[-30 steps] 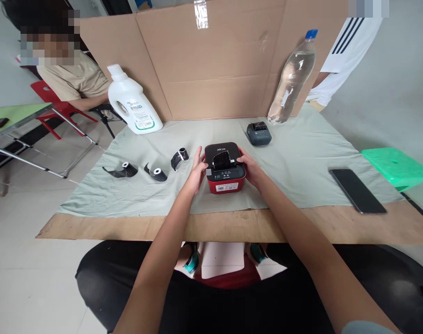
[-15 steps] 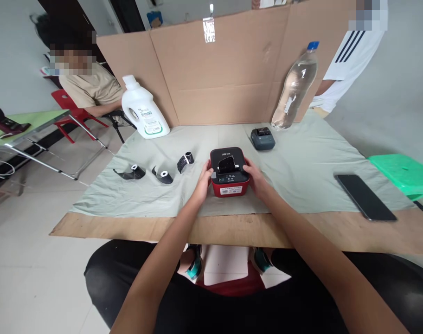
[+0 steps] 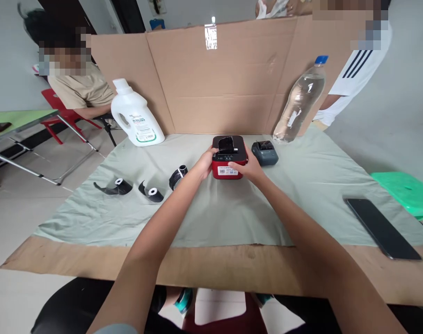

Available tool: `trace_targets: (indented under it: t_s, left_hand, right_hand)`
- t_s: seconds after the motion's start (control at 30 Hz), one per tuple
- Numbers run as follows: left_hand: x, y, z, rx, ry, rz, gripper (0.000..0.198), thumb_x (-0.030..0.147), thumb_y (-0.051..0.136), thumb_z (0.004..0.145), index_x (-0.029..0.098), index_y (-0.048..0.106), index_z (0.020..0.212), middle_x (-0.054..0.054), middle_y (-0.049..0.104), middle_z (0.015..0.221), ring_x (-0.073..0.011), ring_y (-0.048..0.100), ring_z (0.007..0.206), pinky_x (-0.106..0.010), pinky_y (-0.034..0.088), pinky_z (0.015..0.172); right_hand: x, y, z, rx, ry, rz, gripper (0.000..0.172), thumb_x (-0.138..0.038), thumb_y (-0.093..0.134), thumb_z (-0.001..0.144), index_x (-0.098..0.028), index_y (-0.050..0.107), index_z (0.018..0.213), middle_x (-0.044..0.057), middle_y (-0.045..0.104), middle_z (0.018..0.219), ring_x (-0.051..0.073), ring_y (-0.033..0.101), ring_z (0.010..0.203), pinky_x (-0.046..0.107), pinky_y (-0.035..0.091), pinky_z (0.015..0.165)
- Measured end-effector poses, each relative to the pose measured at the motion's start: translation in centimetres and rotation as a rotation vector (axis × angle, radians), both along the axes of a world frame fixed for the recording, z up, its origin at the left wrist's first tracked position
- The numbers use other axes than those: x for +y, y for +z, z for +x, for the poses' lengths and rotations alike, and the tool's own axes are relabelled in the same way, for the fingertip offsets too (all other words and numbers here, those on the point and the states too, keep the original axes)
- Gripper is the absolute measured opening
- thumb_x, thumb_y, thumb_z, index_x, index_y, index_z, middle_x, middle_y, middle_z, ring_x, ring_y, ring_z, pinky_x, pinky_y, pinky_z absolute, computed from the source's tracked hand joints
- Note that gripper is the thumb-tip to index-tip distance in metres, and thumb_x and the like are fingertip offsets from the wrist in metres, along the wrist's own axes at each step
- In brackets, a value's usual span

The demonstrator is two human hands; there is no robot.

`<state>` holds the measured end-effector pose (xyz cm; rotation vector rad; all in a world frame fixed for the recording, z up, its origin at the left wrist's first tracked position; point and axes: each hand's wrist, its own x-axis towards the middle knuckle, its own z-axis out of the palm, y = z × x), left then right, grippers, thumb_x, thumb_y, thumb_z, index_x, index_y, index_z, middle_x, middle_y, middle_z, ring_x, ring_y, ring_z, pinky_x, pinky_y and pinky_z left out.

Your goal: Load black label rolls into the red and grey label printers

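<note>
A small red and black label printer (image 3: 228, 157) sits on the pale green cloth (image 3: 302, 176), far across the table near the cardboard backdrop. My left hand (image 3: 205, 163) grips its left side with the thumb on top. My right hand (image 3: 248, 167) clasps its right side and front corner. The printer's lid is up, with dark material showing inside. A grey smaller printer (image 3: 265, 152) stands just right of it, almost touching.
Three black label rolls (image 3: 149, 191) lie on the cloth to the left. A white detergent jug (image 3: 137, 116) and a clear water bottle (image 3: 300, 102) stand by the cardboard wall (image 3: 218, 83). A phone (image 3: 381, 227) lies right. People are at the far left and right.
Both hands have carried the red printer away from me, from mid-cloth to beside the grey printer near the cardboard wall. My arms are stretched further out.
</note>
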<state>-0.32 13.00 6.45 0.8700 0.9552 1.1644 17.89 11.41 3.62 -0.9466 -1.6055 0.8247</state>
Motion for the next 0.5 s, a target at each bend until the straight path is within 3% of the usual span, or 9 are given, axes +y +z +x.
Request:
trace_targets:
  t_s: [0.13,0.3,0.43,0.5]
  left_hand:
    - [5.3,-0.1,0.5,0.022,0.038,-0.046,0.029,0.019,0.053,0.089,0.017,0.064,0.116,-0.003,0.076,0.083,-0.0208,0.073,0.077,-0.040,0.059,0.098]
    - [8.4,-1.6,0.6,-0.017,0.023,-0.049,0.030,0.018,0.055,0.089,0.016,0.067,0.117,-0.004,0.078,0.087,-0.0211,0.075,0.079,-0.039,0.058,0.100]
    - [8.6,-3.5,0.7,-0.087,0.036,-0.041,0.036,0.040,0.053,0.098,0.015,0.067,0.121,-0.010,0.081,0.108,-0.0271,0.077,0.107,-0.042,0.056,0.107]
    - [6.9,-5.0,0.6,-0.047,0.056,0.020,0.052,0.053,0.039,0.104,0.016,0.062,0.133,-0.012,0.075,0.131,-0.0297,0.065,0.135,-0.046,0.048,0.119]
  right_hand:
    - [5.3,-0.7,-0.1,0.037,0.002,-0.036,0.084,-0.054,0.088,0.069,-0.025,0.058,0.141,0.011,0.070,0.133,0.033,0.065,0.123,0.052,0.048,0.113]
    - [7.8,-1.9,-0.4,0.061,0.013,-0.034,0.091,-0.055,0.092,0.063,-0.022,0.056,0.140,0.013,0.067,0.138,0.034,0.062,0.129,0.051,0.046,0.117]
    - [7.7,-2.1,1.0,-0.025,0.010,-0.053,0.099,-0.057,0.092,0.061,-0.020,0.053,0.144,0.016,0.060,0.147,0.036,0.055,0.139,0.053,0.040,0.121]
    - [7.3,-2.0,2.9,-0.130,-0.129,-0.063,0.100,-0.060,0.087,0.066,-0.022,0.049,0.150,0.017,0.052,0.156,0.039,0.043,0.149,0.059,0.032,0.125]
